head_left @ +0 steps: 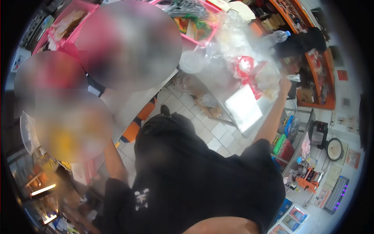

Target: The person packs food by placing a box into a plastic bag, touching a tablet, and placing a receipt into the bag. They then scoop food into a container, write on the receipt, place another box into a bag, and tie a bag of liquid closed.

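My left forearm reaches forward at the left and runs into a large blurred patch that hides my left hand. Yellow and pale tones show inside that patch. On the right, my arm stretches out over a pale table. At its far edge, my right hand is beside a translucent plastic bag; its fingers are too indistinct to make out. A red-and-white plastic bag lies just left of that bag. Nearer to me, a white flat stack rests at the table's corner.
Another person's dark sleeve is beyond my right hand. A clear bottle and a round white container are on the table. Pink baskets line the back. Orange shelves stand right, tiled floor below.
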A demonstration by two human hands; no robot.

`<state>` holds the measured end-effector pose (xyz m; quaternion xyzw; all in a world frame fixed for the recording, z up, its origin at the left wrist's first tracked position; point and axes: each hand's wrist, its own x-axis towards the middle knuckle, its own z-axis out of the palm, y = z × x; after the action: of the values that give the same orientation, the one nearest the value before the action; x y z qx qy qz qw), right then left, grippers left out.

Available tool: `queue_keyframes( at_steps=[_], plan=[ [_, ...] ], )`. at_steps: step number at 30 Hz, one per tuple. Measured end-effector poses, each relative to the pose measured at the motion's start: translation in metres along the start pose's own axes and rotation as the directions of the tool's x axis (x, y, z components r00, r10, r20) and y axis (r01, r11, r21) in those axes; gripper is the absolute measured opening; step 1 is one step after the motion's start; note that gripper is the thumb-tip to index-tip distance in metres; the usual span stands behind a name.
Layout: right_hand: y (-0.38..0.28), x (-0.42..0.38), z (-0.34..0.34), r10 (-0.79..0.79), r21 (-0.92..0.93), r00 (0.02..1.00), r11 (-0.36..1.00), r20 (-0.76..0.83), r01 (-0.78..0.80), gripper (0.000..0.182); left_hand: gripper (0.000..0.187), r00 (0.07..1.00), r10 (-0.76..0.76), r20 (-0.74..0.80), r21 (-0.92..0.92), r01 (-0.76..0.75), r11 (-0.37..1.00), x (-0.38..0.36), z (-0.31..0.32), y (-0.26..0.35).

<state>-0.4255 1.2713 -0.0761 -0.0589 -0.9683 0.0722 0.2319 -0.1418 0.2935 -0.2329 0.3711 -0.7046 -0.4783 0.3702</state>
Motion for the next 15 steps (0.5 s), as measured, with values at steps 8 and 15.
queue_keyframes(
  at_steps=[8, 15],
  plan=[
    [0.05, 0.031, 0.055, 0.238, -0.291, 0.934, 0.944, 0.265, -0.158, 0.062, 0.069, 0.994, 0.076, -0.074, 0.211, -0.059, 0.976, -0.059, -0.043, 0.051],
    [0.065, -0.017, 0.072, -0.049, -0.259, 0.954, 0.957, 0.296, 0.129, 0.041, 0.061, 0.988, -0.063, 0.144, 0.187, 0.035, 0.982, -0.123, -0.076, 0.044]
  ],
)
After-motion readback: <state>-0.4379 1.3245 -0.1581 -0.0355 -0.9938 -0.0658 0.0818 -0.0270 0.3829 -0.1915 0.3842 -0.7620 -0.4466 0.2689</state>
